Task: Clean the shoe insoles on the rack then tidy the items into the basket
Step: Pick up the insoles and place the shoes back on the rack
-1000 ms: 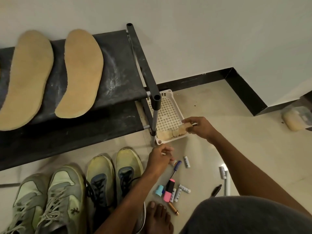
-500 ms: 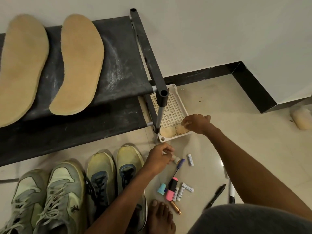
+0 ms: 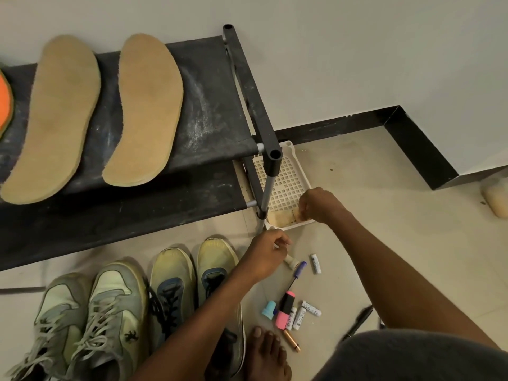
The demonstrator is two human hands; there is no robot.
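basket (image 3: 288,185) is being partly hidden by rack post (image 3: 270,171); right hand (image 3: 319,206) is curled on tan pad (image 3: 283,217) inside; left hand (image 3: 268,257), below, is pinching a small white item, hard to identify; batteries (image 3: 316,264) are lying beside.

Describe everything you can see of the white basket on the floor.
The basket is a shallow white plastic tray with a grid of square holes and a raised rim. It lies flat on the tiled floor by the wall, partly behind the leg of the shoe rack. A stained tan cloth or sponge lies in its near end, where the right hand reaches in, fingers curled.
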